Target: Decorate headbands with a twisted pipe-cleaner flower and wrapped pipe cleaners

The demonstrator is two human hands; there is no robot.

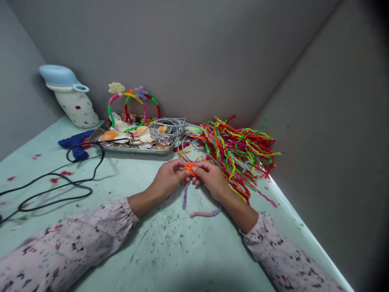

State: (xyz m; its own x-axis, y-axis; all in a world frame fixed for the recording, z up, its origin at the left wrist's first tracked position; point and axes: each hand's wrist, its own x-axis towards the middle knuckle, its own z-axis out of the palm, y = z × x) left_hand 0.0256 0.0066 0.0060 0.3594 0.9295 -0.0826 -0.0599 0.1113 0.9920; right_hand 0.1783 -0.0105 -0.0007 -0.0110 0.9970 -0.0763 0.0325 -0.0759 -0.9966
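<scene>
An orange pipe-cleaner flower (190, 168) is pinched between both hands over the table. My left hand (170, 178) grips its left side with thumb and fingers, while my right hand (211, 176) holds the right side, fingertips nearly meeting. Below the fingers a purple pipe-cleaner piece (185, 196) extends toward me; whether it joins the flower is hidden. A pink and purple pipe cleaner (203, 213) lies on the table beside my right wrist. Just beyond the hands are loops of grey wire (190, 148).
A big heap of colourful pipe cleaners (234, 146) lies at the right. Behind stands a metal tray (136, 151) with shells, wire coil (167, 129) and pipe-cleaner hoops (145, 109) bearing flowers. At left are a blue glue gun (79, 142), black cord (74, 182) and a bottle (74, 105).
</scene>
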